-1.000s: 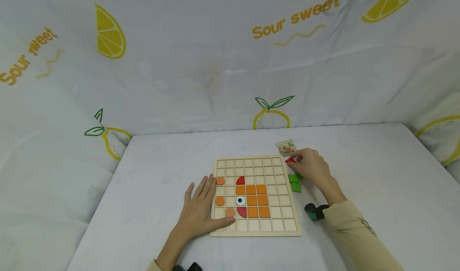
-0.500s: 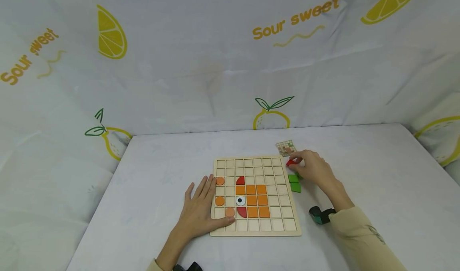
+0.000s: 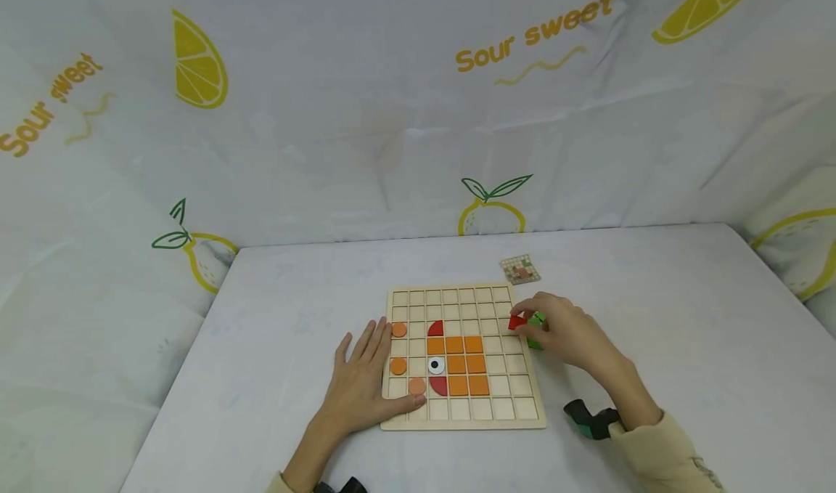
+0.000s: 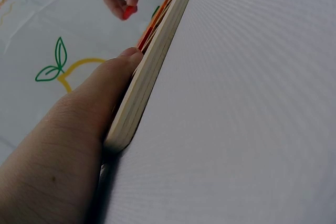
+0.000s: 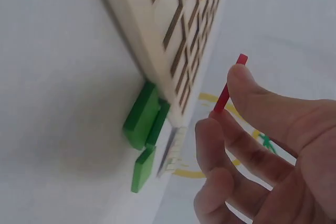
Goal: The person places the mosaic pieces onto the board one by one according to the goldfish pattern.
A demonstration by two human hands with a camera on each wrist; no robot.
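My right hand pinches a small flat red tile between thumb and fingertips, above the right edge of the wooden grid board. Flat against the board's left side rests my left hand, fingers straight and thumb over the lower left corner. In the grid lie a block of orange square tiles, two red quarter-round tiles, a white eye disc and several orange discs along the left. Green tiles lie beside the board's right edge, partly hidden by my right hand in the head view.
A small patterned card lies beyond the board's far right corner. The white-covered table ends at a backdrop cloth printed with lemons. A black-and-green wrist device sits at my right cuff.
My right hand has lifted the red tile from near the card and brought it toward me and slightly left, over the board's right edge. The left hand stays put.
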